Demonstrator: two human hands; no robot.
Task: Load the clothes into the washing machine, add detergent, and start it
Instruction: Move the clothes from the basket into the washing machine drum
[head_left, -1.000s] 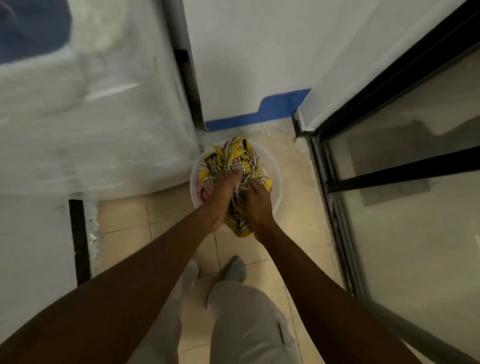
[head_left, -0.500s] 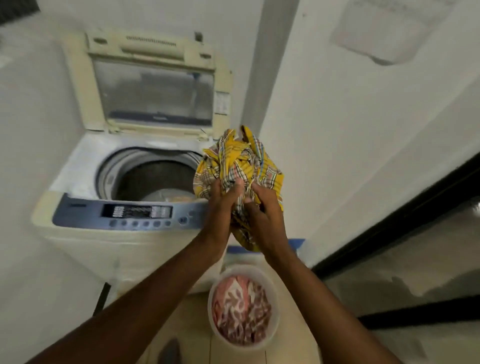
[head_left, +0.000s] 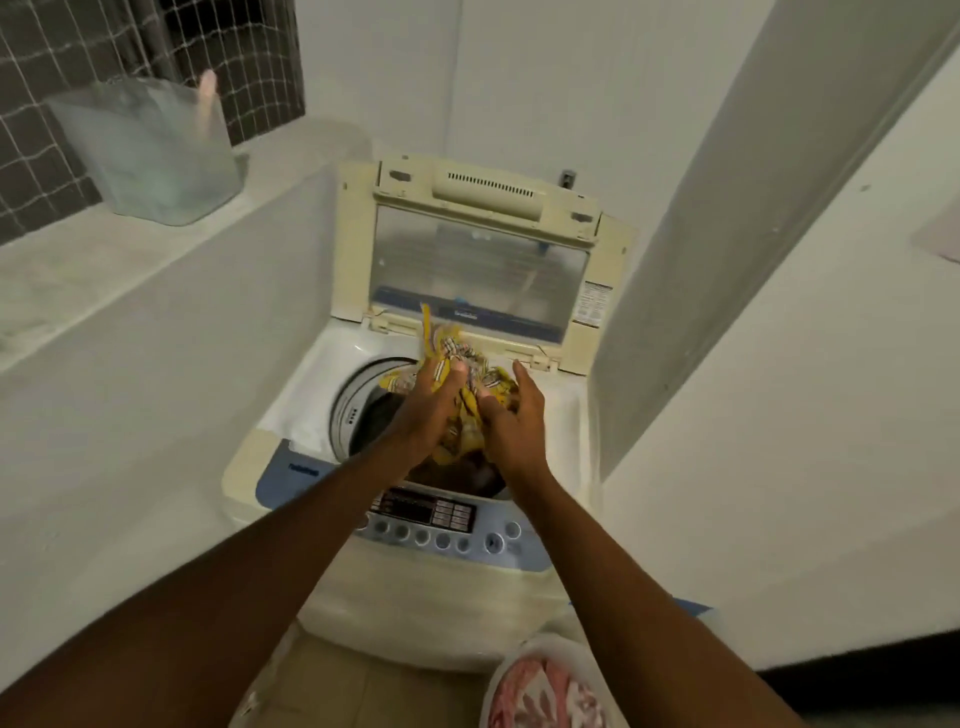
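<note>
A top-loading washing machine (head_left: 291, 415) stands ahead with its lid (head_left: 478, 270) raised against the wall. Over its round drum opening hangs a bundled yellow plaid cloth (head_left: 462, 364). My left hand (head_left: 431, 410) grips the cloth from the left, fingers curled into the fabric. On the cloth's right side is my right hand (head_left: 511, 415), its fingers spread and loosening. Dark fabric lies in the drum below the hands. The blue control panel (head_left: 441, 525) with buttons runs along the machine's front edge.
A white bucket (head_left: 506, 675) holding a pink patterned cloth (head_left: 540, 696) stands on the tiled floor at the machine's lower right. A clear plastic container (head_left: 150, 150) rests on the ledge at the upper left. White walls flank the machine on both sides.
Both hands lifted the yellow plaid cloth out of the floor bucket, carried it up and left, and now hold it over the drum opening. My right hand's fingers have spread.
</note>
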